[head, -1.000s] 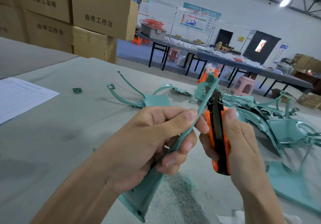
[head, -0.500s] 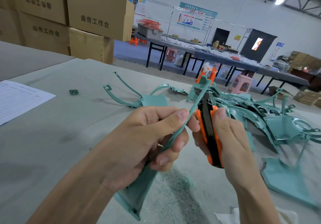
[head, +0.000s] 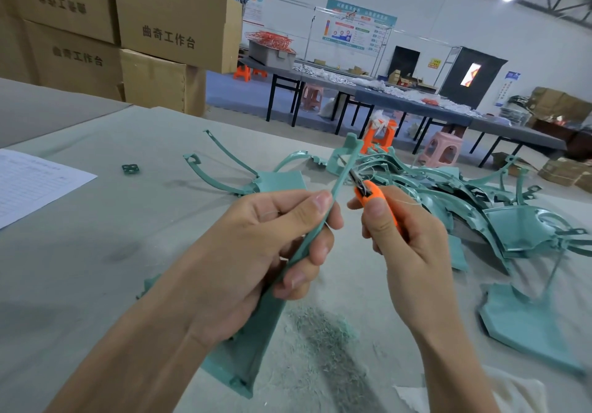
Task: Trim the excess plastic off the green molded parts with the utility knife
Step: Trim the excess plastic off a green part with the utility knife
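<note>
My left hand (head: 256, 252) grips a long green molded part (head: 344, 166) by its thin arm, which points up and away; the part's wide flat end (head: 243, 358) hangs below my wrist. My right hand (head: 407, 246) grips an orange utility knife (head: 368, 193). Its short blade rests against the right edge of the arm just above my left thumb. A thin pale plastic curl hangs by the blade. Most of the knife body is hidden inside my fist.
A pile of green molded parts (head: 480, 207) lies at the right on the grey table (head: 96, 252), one more part (head: 250, 175) behind my left hand. Green shavings (head: 323, 332) lie under my hands. A paper sheet (head: 35, 182) is at left, cardboard boxes (head: 166, 28) behind.
My right hand has slid the knife down along the part's arm toward my left thumb and turned it, so less of the orange handle shows. My left hand keeps its grip.
</note>
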A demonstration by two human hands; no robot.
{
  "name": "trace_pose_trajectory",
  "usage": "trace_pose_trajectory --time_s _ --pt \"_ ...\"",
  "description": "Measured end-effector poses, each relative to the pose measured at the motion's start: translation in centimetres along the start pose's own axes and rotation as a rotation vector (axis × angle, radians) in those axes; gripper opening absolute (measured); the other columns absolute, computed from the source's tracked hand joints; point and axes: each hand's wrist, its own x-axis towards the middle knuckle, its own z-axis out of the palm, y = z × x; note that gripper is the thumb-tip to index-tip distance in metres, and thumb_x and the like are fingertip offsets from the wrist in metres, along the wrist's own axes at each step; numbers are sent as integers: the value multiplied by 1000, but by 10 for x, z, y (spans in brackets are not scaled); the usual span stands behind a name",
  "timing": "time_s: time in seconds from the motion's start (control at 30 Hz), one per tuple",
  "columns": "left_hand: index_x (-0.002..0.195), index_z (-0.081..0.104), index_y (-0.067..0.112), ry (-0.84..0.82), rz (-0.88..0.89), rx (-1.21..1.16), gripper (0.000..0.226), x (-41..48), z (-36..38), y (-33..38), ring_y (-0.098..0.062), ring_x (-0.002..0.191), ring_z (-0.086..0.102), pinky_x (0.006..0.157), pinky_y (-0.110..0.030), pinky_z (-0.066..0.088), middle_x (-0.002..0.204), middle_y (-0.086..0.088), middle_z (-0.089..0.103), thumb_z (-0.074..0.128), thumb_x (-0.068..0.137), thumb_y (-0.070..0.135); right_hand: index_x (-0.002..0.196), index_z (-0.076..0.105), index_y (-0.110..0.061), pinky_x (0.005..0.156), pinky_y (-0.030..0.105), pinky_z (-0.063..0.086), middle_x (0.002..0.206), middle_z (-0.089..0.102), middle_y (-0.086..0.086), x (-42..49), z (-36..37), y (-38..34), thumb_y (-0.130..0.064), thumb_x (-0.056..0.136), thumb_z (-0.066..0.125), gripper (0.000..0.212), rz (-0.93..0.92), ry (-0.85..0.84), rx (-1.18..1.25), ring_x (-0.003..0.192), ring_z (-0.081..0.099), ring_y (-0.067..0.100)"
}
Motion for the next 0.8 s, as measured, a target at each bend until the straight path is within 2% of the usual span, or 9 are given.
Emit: trace_pose_trajectory --time_s 0.1,0.2,0.3,0.37,0.43,0.5,0.6,0.73,0.8 --pt "70 66 19 33 13 -8 19 0 1 1 -5 34 32 36 -11 28 54 1 49 59 78 35 87 66 -24 56 35 38 71 53 2 -1 5 0 -59 92 43 43 5 26 -14 61 46 17" --pt "70 66 20 41 20 -5 19 0 1 1 -5 34 33 36 -12 28 55 2 49 58 79 35 86 66 -23 54 31 35 67 50 2 -2 9 0 -57 93 44 41 2 32 10 59 44 17" --pt "71 67 21 -12 -7 -17 18 0 -2 0 -4 34 35 35 -13 29 55 3 49 63 84 33 75 67 -25 48 19 29 55 44 1 -2 9 0 -55 98 44 44 92 -96 262 48 37 12" --pt "71 67 21 -52 -36 -32 19 0 -3 1 -3 34 35 35 -12 29 55 4 49 60 82 36 69 68 -29 44 17 27 52 38 9 -2 7 -1 -56 94 41 46 171 -189 390 46 32 14" --pt "70 67 22 -73 -62 -28 20 -1 -4 1 -3 34 34 36 -11 29 55 4 49 59 81 36 71 69 -25 44 17 27 52 37 13 -1 4 -1 -58 89 41 47 199 -217 408 46 32 15" --pt "71 66 21 -82 -79 -24 19 -1 -5 1 -3 34 34 36 -11 29 56 4 49 59 81 37 76 71 -20 45 15 29 53 43 6 0 1 1 -56 90 45 47 186 -185 375 46 36 13" --pt "72 65 21 -73 -82 -33 19 0 -4 0 -3 34 35 34 -13 29 56 4 49 59 82 36 81 71 -17 50 20 31 59 50 2 2 -1 4 -50 91 52 40 135 -107 299 54 40 15" --pt "71 66 22 -46 -56 -37 20 1 -4 -1 -3 34 34 35 -12 28 56 5 48 57 82 36 81 68 -9 55 26 31 66 48 10 0 3 1 -52 88 52 45 97 -56 278 59 39 21" --pt "70 66 23 -34 -43 -34 20 1 -4 -1 -3 34 33 34 -13 28 55 5 49 57 82 37 80 66 -8 56 36 28 70 45 16 -1 6 0 -51 89 53 46 75 -31 248 62 36 29"
